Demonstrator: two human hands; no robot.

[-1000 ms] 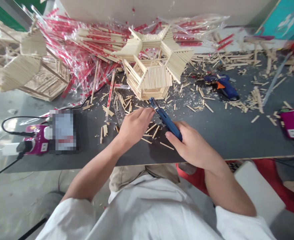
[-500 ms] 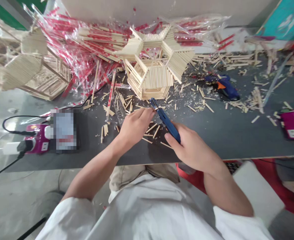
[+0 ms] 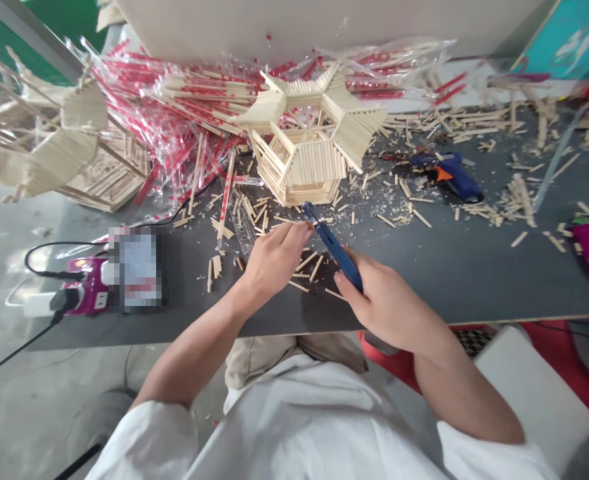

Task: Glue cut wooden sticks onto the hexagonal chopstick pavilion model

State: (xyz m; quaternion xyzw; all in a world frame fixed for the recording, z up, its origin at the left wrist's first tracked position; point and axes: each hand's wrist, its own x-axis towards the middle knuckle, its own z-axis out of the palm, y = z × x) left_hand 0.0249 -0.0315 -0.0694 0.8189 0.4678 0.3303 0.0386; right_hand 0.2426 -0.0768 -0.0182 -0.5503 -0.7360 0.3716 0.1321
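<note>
Head view: nearest to us was our white shirt, below the edge of the dark table. Over that edge our right hand was wrapped around the handle of a blue hand tool, which slanted away and to the left. Our left hand had its fingertips pinched together right at the tool's head; we could not tell what, if anything, was between them. Short cut sticks lay scattered beneath and around both hands. To the left, a purple power strip sat next to a blurred-out device, and a clear ruler lay just beyond our left hand. Past the tool's head stood a lattice structure of pale sticks, its flared panels ringing a top opening. A blue glue gun lay to its right, and a second stick structure stood at the far left. Behind them we saw heaped sticks in red-and-clear wrappers against a pale panel.
</note>
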